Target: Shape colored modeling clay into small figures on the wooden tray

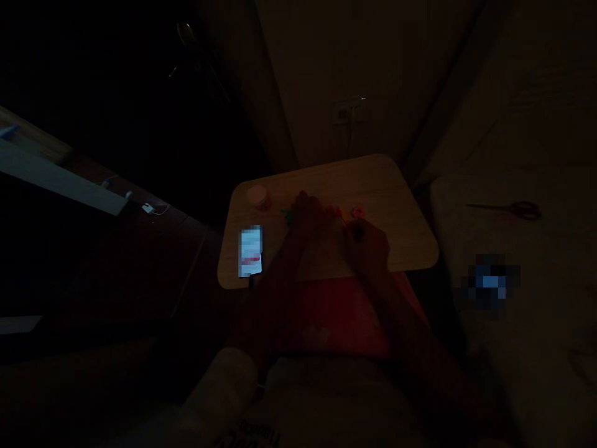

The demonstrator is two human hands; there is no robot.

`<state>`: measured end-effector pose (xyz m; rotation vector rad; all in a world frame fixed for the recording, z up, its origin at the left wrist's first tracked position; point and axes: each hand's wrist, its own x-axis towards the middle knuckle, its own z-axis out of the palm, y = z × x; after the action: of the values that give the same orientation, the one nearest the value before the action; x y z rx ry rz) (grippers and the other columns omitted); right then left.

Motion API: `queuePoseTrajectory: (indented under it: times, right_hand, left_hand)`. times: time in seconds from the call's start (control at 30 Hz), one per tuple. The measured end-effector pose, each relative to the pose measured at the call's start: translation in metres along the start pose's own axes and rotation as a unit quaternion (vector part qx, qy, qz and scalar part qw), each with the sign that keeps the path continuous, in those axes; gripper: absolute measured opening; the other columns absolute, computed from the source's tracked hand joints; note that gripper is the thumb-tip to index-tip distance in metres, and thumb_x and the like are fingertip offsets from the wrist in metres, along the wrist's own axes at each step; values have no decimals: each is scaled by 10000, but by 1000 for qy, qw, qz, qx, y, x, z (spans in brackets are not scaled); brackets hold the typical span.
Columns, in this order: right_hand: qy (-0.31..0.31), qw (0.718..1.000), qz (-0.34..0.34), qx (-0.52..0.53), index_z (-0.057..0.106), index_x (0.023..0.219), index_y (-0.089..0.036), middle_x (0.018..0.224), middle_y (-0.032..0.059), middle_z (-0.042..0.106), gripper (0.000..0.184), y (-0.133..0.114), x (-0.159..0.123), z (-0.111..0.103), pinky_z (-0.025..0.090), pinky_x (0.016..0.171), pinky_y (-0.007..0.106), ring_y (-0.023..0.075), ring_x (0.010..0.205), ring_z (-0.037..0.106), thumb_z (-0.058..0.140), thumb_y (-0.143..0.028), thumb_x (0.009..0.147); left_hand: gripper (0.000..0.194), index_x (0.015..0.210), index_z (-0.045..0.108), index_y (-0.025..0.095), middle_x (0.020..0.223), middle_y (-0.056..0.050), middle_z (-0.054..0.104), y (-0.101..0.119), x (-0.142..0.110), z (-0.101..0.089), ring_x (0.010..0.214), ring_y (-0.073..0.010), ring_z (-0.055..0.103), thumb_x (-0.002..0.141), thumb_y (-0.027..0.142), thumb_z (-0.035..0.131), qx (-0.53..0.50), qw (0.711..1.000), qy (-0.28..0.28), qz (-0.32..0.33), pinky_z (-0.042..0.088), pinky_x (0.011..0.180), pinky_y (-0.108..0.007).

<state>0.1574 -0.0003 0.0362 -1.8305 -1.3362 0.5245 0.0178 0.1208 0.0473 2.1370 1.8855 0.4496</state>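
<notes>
The room is very dark, so detail is poor. My left hand (308,211) rests low over a small wooden table (401,186), its fingers curled and what they hold hidden. Against its right side lies a small orange-red piece (334,213), and a green piece (288,216) sticks out at its left. My right hand (366,242) is closed in a pinch, thumb and finger pointing at the orange-red piece; a thin light line shows at the fingertips, too small to name. Just beyond it lies an orange flower-shaped ring (358,212).
A round lidded jar (257,196) stands at the table's far left, with a lit phone (250,251) nearer me. To the right, scissors (508,208) and a blurred-out lit object (492,285) lie on a pale surface. Behind the table is a wall socket (342,113) with a plug.
</notes>
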Motion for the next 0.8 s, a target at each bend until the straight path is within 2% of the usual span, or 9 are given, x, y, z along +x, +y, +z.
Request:
queuePoseTrajectory:
  times: [0.1, 0.33, 0.53, 0.67, 0.73, 0.8]
  right_hand:
    - [1, 1000, -4, -1, 749, 900, -233, 823, 89, 766, 262, 0, -1, 0, 416, 650, 334, 246, 730, 673, 633, -468, 906]
    - [-6, 1000, 3, 6, 759, 898, -229, 831, 91, 775, 245, -2, -2, -2, 398, 634, 320, 235, 711, 663, 638, -443, 899]
    - [3, 1000, -2, 20, 765, 905, -227, 817, 83, 770, 251, -2, -4, -3, 406, 636, 319, 230, 708, 669, 627, -438, 904]
    - [7, 999, -3, 40, 754, 888, -224, 816, 73, 761, 255, -1, -6, -4, 427, 660, 331, 228, 713, 666, 628, -446, 898]
    - [14, 997, -6, 76, 742, 869, -220, 802, 61, 750, 239, 0, -7, -3, 447, 681, 332, 216, 710, 652, 645, -439, 881]
    - [20, 989, -5, 146, 722, 849, -218, 779, 43, 732, 227, 0, -8, -2, 464, 686, 322, 198, 701, 632, 666, -437, 859]
  left_hand:
    - [533, 944, 702, 127, 1259, -249, 604, -1, -3, 2, 1254, -449, 544, 723, 592, 838, -9, 1000, 4, 7, 417, 1079, -520]
    - [362, 828, 710, 163, 1178, -202, 597, 2, -4, 2, 1174, -396, 566, 776, 506, 814, -28, 1000, -11, 4, 448, 1013, -492]
    - [237, 825, 677, 198, 1083, -130, 647, 7, -12, 6, 1107, -313, 590, 766, 361, 839, -86, 995, 46, 7, 443, 972, -413]
    - [306, 784, 599, 225, 849, -32, 652, 10, -16, 10, 860, -224, 605, 704, 312, 881, -198, 979, 41, 9, 444, 820, -343]
    - [363, 774, 562, 229, 766, 21, 615, 11, -16, 11, 730, -166, 566, 647, 268, 900, -280, 959, 45, 9, 425, 731, -295]
    - [417, 778, 544, 228, 750, 50, 598, 11, -16, 11, 686, -129, 549, 579, 220, 911, -372, 927, 54, -1, 417, 681, -257]
